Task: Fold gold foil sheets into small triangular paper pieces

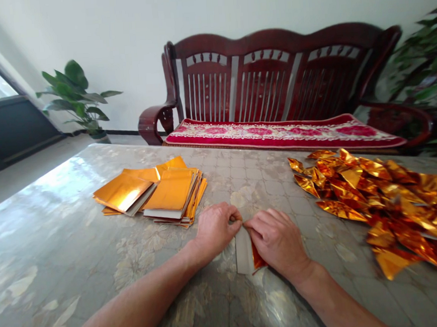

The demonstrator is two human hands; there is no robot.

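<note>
A sheet of gold foil paper (244, 254) lies at the middle of the table, its dull grey back up and its right side folded over to show shiny orange-gold. At its far end my left hand (218, 226) pinches the paper between thumb and forefinger. My right hand (275, 237) pinches beside it, close to the left fingertips, and covers part of the folded side. To the left sit stacks of flat gold foil sheets (169, 190). On the right spreads a heap of folded gold foil pieces (391, 195) with pointed ends.
The table (144, 280) has a glossy, flower-patterned cover. Beyond its far edge stands a dark red wooden bench (265, 89) with a red floral cushion (276, 131). Potted plants (79, 94) stand to the left and right.
</note>
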